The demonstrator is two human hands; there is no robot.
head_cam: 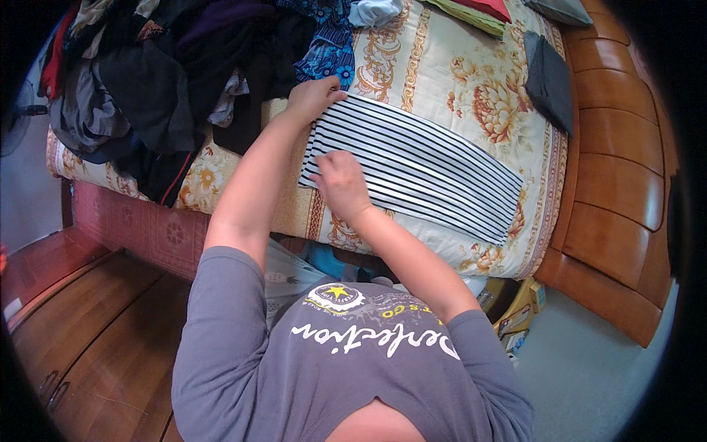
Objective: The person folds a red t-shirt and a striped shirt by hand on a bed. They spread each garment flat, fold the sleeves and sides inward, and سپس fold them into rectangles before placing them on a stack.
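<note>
A black-and-white striped cloth garment lies in a long flat panel across the floral bedspread. At its upper left corner is my left hand, thumb and fingers pinched on the fabric edge. My right hand rests near the lower left end of the garment, fingers bent over the stripes; whether they grip any fabric cannot be told. Beside my left hand lies a blue flower-patterned cloth.
A heap of dark clothes covers the bed's left part. A folded dark grey garment lies by the wooden headboard at right. Green folded cloth is at the top. A wooden cabinet stands lower left.
</note>
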